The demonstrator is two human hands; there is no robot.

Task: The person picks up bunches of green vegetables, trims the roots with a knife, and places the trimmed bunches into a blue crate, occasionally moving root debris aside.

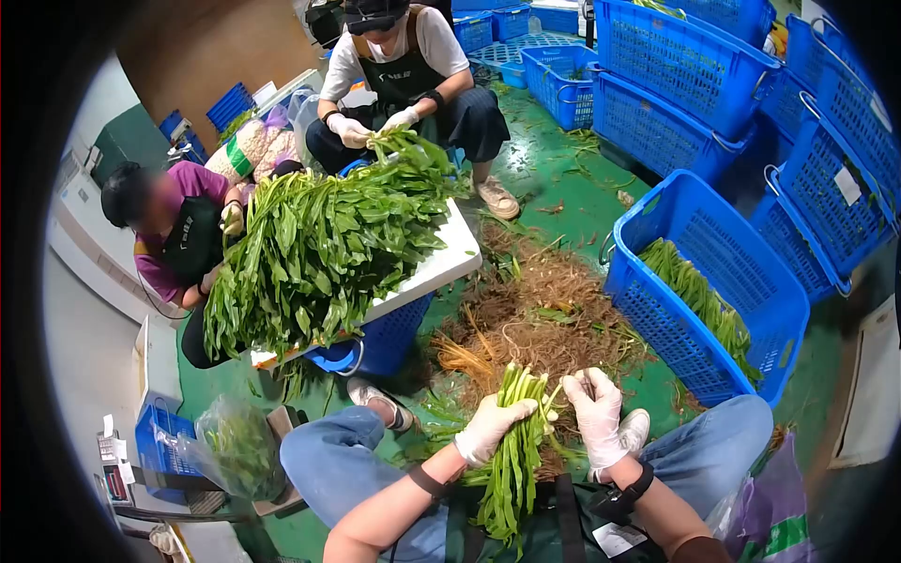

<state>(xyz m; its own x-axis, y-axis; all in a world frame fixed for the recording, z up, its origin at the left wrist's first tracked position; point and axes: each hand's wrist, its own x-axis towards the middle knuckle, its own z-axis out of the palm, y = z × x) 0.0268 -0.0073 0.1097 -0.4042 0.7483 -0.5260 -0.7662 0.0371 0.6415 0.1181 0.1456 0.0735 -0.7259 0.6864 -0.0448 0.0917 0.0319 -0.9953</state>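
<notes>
Between my knees, my gloved left hand (493,429) is closed around a bunch of long leafy greens (510,488). The pale stem ends point up and away from me, and the leaves hang down toward my lap. My gloved right hand (597,418) is just right of the stem ends, its thumb and fingers pinched together. Whatever sits in that pinch is too small to make out. Past my hands, a heap of brown roots and trimmings (549,319) covers part of the green floor.
A large pile of greens (319,249) lies on a white foam board (441,258) over a blue crate (394,340). Two gloved co-workers sit beyond it. At right stands a blue crate (662,328) partly filled with greens, near stacked crates (671,66). A plastic bag (239,450) is at left.
</notes>
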